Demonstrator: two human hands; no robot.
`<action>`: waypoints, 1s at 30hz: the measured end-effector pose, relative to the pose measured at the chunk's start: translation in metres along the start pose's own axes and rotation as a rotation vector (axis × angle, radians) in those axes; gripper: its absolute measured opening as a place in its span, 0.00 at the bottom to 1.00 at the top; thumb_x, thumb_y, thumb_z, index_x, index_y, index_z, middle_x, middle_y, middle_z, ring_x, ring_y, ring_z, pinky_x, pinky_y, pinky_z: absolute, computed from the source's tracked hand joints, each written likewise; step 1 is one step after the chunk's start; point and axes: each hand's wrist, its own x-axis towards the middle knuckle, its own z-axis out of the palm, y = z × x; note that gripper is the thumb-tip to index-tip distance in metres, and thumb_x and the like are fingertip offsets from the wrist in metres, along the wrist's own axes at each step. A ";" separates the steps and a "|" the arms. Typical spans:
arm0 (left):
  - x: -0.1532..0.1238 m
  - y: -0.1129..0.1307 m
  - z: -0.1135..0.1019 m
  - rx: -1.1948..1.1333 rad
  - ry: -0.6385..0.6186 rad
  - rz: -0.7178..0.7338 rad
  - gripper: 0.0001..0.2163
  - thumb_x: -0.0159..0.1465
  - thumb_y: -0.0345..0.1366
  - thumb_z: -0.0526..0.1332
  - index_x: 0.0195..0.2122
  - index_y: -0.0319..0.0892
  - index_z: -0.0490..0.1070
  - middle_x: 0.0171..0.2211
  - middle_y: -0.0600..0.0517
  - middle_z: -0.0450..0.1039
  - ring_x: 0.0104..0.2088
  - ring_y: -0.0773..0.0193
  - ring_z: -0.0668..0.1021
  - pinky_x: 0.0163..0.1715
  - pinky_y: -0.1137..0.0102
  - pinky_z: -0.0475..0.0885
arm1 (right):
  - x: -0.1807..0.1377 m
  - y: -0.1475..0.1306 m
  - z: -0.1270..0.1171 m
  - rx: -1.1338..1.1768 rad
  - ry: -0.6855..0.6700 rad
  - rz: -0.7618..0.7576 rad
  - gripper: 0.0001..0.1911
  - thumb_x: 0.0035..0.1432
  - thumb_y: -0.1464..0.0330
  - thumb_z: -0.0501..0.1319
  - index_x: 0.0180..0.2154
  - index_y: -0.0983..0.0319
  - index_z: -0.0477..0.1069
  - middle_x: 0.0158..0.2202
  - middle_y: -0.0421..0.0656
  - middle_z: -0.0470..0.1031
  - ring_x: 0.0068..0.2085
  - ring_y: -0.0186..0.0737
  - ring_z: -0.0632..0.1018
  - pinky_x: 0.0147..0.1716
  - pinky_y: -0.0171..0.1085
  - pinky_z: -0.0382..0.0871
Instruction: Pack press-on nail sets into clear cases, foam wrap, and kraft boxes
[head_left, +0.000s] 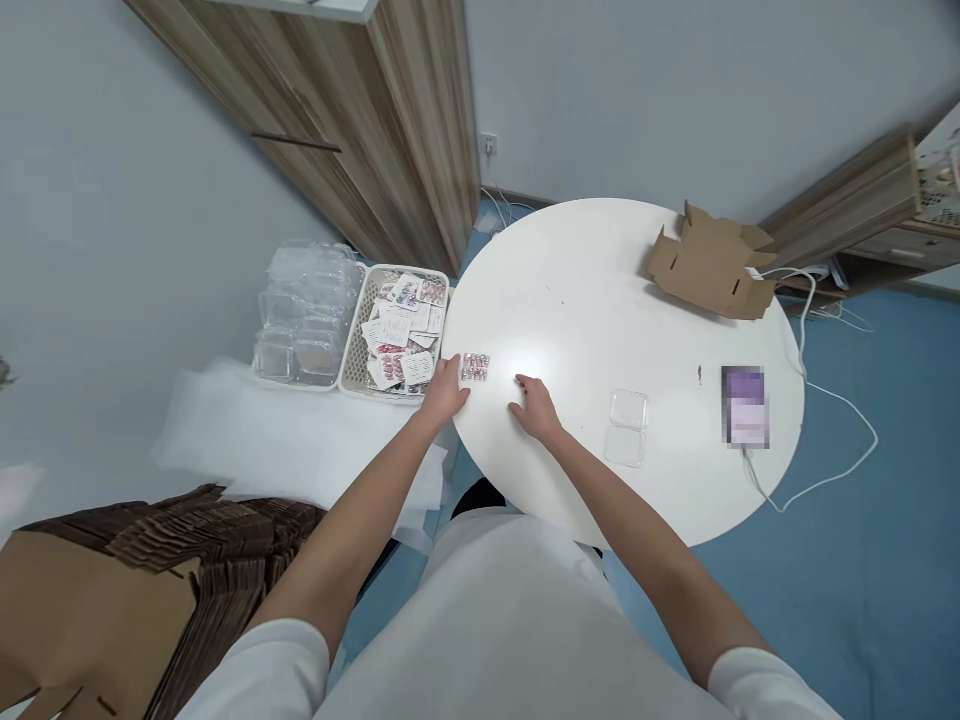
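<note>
A small card of pink and silver pieces (475,367), perhaps press-on nails, lies flat near the left edge of the white round table. Right beside its left end is my left hand (445,391), thumb and fingers apart; whether a fingertip touches the card I cannot tell. My right hand (535,408) rests low over the tabletop to the right of the card, its fingers apart. A tiny dark spot shows at its fingertips, too small to name. Further right, a clear plastic clamshell box (628,428) lies unfolded.
Left of the white table (570,250), one basket (345,375) holds similar cards and another holds stacked clear boxes (307,300). An unfolded cardboard box (712,265) and a blurred purple device (745,405) with a cable lie rightward. Flattened cartons (97,610) stand lower left.
</note>
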 end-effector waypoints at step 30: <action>-0.011 0.010 0.028 -0.304 -0.013 0.270 0.31 0.51 0.30 0.60 0.56 0.45 0.49 0.43 0.49 0.58 0.38 0.65 0.69 0.37 0.69 0.67 | 0.003 -0.005 0.014 -0.004 0.077 -0.068 0.35 0.50 0.71 0.54 0.58 0.60 0.42 0.42 0.46 0.63 0.39 0.40 0.68 0.40 0.42 0.64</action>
